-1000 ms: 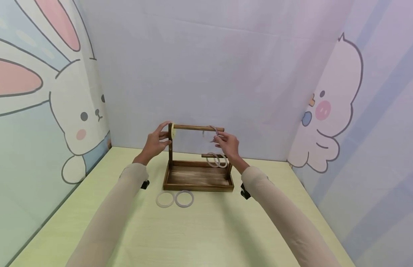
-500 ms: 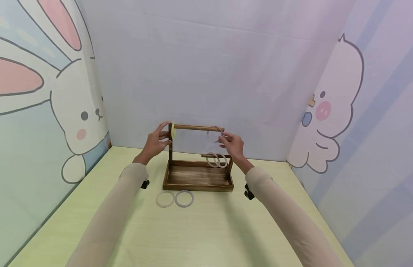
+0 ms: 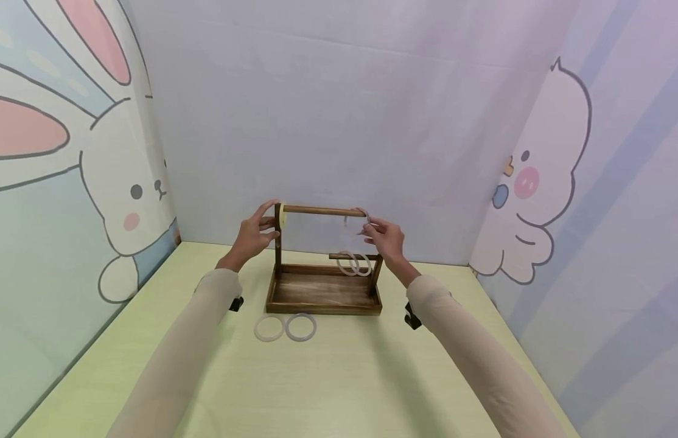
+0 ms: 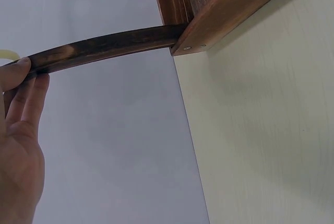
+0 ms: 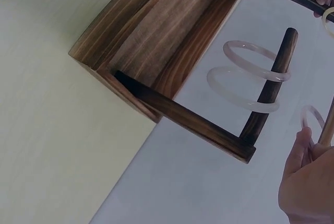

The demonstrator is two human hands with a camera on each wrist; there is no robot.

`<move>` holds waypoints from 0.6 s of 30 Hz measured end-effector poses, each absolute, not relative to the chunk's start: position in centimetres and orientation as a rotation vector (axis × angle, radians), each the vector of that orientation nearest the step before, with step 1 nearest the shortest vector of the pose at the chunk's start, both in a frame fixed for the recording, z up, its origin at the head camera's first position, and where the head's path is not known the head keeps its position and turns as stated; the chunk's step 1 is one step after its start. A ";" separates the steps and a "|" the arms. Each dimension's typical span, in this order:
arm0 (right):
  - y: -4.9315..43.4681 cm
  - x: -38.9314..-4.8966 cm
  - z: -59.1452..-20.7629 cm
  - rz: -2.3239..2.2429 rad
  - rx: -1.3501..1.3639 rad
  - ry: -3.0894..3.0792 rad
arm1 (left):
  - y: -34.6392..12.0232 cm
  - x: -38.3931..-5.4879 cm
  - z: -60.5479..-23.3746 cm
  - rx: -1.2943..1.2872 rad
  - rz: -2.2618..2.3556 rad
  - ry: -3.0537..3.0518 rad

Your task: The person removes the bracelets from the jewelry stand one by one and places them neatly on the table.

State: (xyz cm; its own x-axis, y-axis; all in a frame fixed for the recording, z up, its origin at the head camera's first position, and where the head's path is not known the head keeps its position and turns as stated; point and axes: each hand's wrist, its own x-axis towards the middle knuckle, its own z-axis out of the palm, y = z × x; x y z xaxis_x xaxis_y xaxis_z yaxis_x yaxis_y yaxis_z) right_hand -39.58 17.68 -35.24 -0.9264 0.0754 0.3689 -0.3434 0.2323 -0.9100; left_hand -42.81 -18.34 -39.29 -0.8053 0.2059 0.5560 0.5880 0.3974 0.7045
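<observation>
My left hand (image 3: pixel 254 236) grips the tall left post (image 4: pixel 104 48) of a dark wooden bangle stand, thumb on one side and fingers on the other. Beside it, a pale yellow bangle (image 3: pixel 283 217) hangs at the left end of the upper rod (image 3: pixel 322 210). With thumb and fingers, my right hand (image 3: pixel 388 241) pinches a translucent purplish bangle (image 5: pixel 302 118), whose upper arc crosses that rod near its free right end. Below, two whitish translucent bangles (image 5: pixel 255 105) hang around the short lower rod (image 5: pixel 285 51).
The stand's tray base (image 3: pixel 324 308) rests on the pale yellow table (image 3: pixel 328 377). Just before it, a clear bangle (image 3: pixel 255 328) and a lilac bangle (image 3: pixel 301 339) lie flat, side by side. A plain cloth wall (image 3: pixel 339 121) rises behind, with printed cartoon walls at both sides.
My right hand has shifted rightward with the purplish bangle, toward the free end of the upper rod. My left hand keeps its grip on the post.
</observation>
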 end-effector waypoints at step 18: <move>19.7 -39.1 -35.7 1.858 0.147 -2.088 | -18.3 -42.8 -39.3 -0.691 -1.366 -2.273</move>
